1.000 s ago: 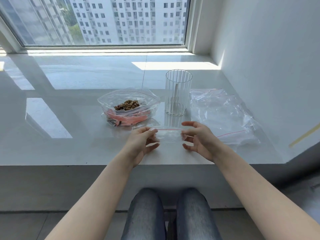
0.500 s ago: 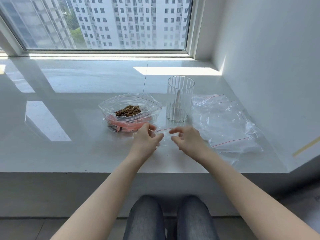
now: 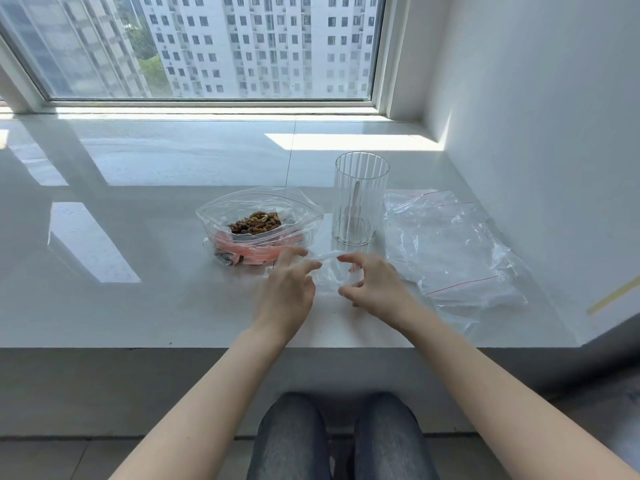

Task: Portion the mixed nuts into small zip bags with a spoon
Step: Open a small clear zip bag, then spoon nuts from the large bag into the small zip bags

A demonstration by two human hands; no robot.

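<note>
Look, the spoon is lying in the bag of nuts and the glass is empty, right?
Not quite. The head view shows the spoon standing inside the glass, so the glass isn't empty. The bag holds only nuts.

Both hands, the left hand and the right hand, meet on a small zip bag lying on the sill. Just beyond the grip to its left sits the open bag of nuts; directly beyond stands the glass with a spoon in it. The spare zip bags lie to the grip's right.
</note>
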